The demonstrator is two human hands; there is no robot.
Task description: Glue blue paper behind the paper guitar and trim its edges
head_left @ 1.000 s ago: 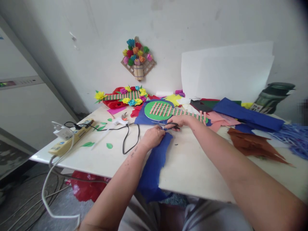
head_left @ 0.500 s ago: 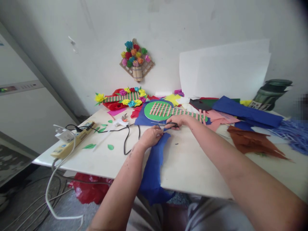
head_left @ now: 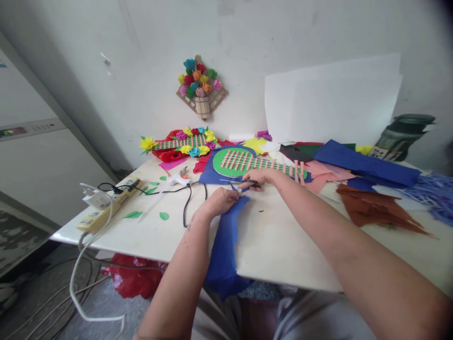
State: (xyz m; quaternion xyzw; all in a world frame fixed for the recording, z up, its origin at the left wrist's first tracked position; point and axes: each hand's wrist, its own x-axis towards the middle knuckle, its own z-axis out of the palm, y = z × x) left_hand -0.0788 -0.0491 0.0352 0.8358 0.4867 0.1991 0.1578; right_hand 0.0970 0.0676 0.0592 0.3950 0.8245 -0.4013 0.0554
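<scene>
Scissors (head_left: pixel 252 182) in the closed grip of the right hand (head_left: pixel 257 176); blue strip (head_left: pixel 226 241) in the pinch of the left hand (head_left: pixel 222 200), trailing over the table's (head_left: pixel 290 245) front edge. Probably mid-trimming (blades beyond the strip's far end); next, seemingly, a call for taut paper.

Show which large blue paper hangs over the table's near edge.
The blue strip held by the left hand. It alone drops past that edge; the sheet under the green lute and the folded piece by the bottle lie farther back.
</scene>
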